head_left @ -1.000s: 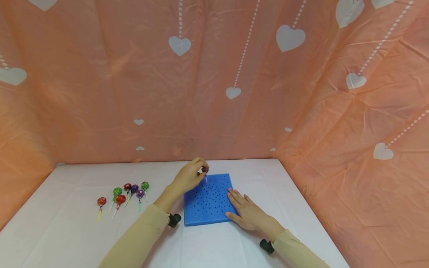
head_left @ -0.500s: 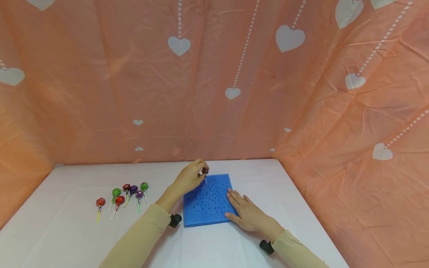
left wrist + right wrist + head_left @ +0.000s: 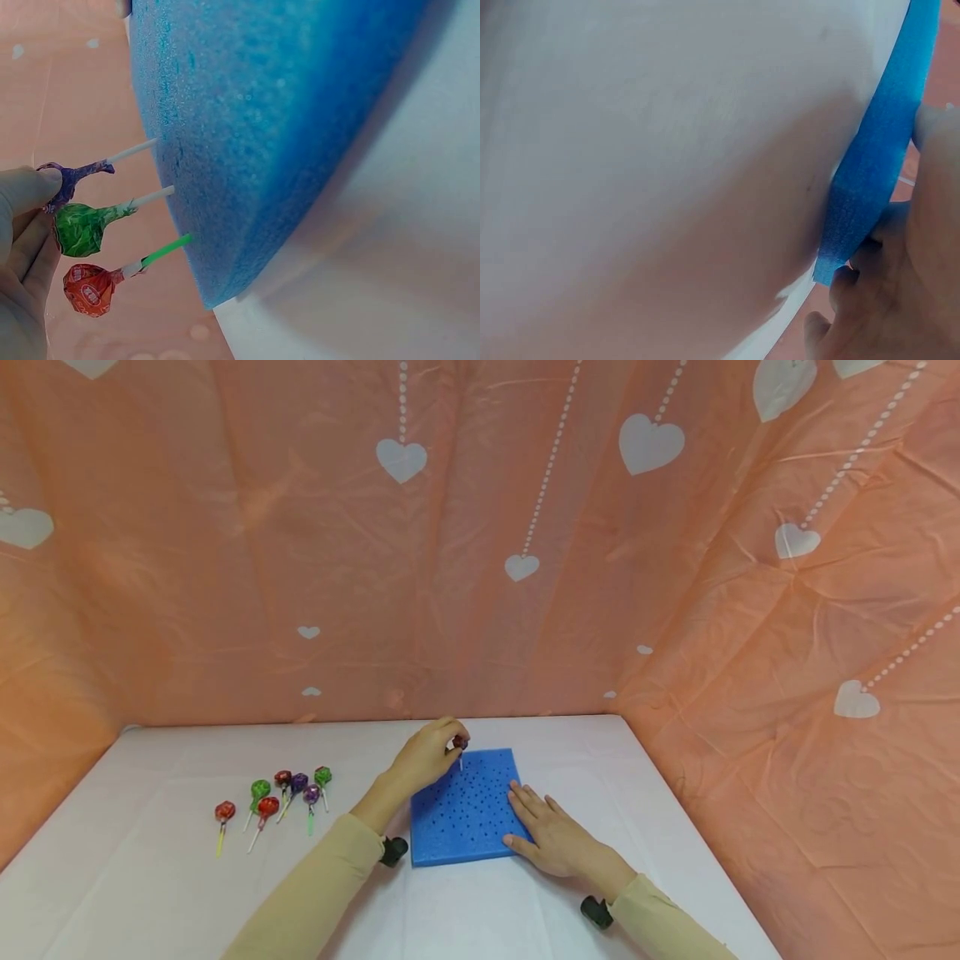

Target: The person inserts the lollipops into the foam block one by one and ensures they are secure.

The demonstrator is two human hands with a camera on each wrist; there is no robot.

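Observation:
A blue foam board (image 3: 465, 814) dotted with small holes lies on the table. At its far left corner my left hand (image 3: 422, 762) pinches a purple-wrapped lollipop (image 3: 69, 182) by its candy head. The white stick points at the board, its tip right at the surface in the left wrist view. Beside it a green lollipop (image 3: 79, 229) and a red lollipop (image 3: 91, 289) stand with their sticks in the foam, largely hidden behind my left hand in the head view. My right hand (image 3: 558, 842) rests with extended fingers on the board's right edge.
Several loose lollipops lie on the white table to the left, among them a red one (image 3: 224, 812), a green one (image 3: 322, 775) and a purple one (image 3: 311, 794). An orange curtain (image 3: 450, 610) with white hearts hangs behind the table.
My left hand sits very slightly lower over the board's far left corner with the purple lollipop. The right hand and the board have stayed in place.

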